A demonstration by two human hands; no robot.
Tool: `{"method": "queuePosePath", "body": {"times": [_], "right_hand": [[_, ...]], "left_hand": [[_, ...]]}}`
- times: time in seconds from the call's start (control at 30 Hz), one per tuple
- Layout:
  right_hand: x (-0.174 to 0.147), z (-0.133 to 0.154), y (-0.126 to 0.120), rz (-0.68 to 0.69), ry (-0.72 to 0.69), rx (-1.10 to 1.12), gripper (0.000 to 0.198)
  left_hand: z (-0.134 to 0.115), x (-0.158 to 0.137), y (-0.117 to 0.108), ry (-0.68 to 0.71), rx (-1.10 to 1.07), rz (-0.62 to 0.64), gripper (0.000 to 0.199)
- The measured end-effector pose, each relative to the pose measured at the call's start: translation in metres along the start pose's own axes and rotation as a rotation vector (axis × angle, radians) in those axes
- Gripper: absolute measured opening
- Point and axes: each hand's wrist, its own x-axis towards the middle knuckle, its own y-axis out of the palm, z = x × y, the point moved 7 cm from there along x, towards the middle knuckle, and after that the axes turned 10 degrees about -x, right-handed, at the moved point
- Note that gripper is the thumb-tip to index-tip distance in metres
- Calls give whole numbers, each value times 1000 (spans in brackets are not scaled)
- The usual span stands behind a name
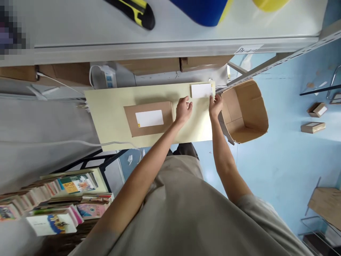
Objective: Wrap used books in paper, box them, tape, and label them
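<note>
My left hand [184, 110] is over the pale yellow tabletop [112, 117], beside the right edge of a flat brown cardboard parcel [129, 122]. Its fingers are loosely curled and apart, with nothing seen in them. A white label [149, 118] with a small yellow mark lies on the parcel's top. Farther right, my right hand [216, 106] is at the table's right edge, thumb and bent fingers apart. Its thumb is close to the lower right corner of a white label or label stack [201, 90]; whether they touch I cannot tell.
An open cardboard box [252, 113] stands right of the table. Above is a grey shelf [80, 28] with a yellow-black utility knife [135, 12]. A white cable [66, 143] crosses the table's front left corner. Books [77, 183] fill a rack at lower left. Small boxes [313, 127] lie far right.
</note>
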Motion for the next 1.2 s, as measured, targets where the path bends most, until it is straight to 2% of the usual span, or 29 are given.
{"method": "queuePosePath", "body": {"times": [0.07, 0.17, 0.33, 0.6, 0.87, 0.97, 1.07, 1.2], "right_hand": [[10, -6, 12, 51, 15, -7, 58], [14, -12, 24, 83, 9, 42, 61], [7, -13, 28, 62, -42, 7, 57], [5, -16, 34, 83, -22, -10, 57], [11, -9, 34, 97, 8, 27, 52], [16, -6, 31, 68, 72, 87, 48], [21, -5, 30, 84, 125, 101, 47], [19, 2, 23, 87, 136, 146, 46]], "left_hand": [[19, 25, 22, -96, 22, -50, 21], [43, 50, 36, -142, 41, -122, 14], [63, 59, 43, -120, 25, -135, 31], [51, 48, 43, -103, 111, -141, 38], [45, 48, 39, -106, 42, -241, 28], [45, 51, 38, -141, 14, -250, 27], [46, 55, 38, -175, -28, -207, 27], [37, 56, 32, -233, -60, -209, 29]]}}
